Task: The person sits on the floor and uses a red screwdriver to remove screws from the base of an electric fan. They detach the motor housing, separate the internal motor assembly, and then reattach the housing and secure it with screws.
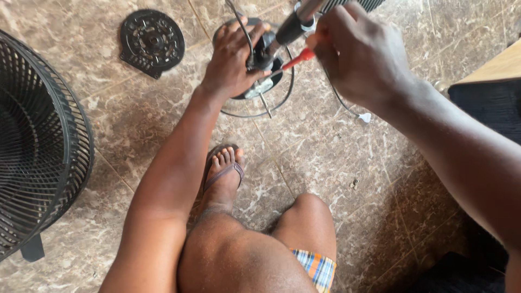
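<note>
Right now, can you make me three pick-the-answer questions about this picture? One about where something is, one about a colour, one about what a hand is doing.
1. Where is the big black fan grille?
A. At the left edge, on the floor
B. On the knee
C. In the right hand

2. What colour is the handle of the thin tool by the right hand?
A. Green
B. Red
C. White

3. What is the left hand doing?
A. Lying flat on the floor
B. Gripping the fan motor
C. Holding the sandal

Answers:
1 A, the grille fills the left side on the tiles.
2 B, a red handle shows beside the fingers.
3 B, its fingers wrap the motor.
</note>
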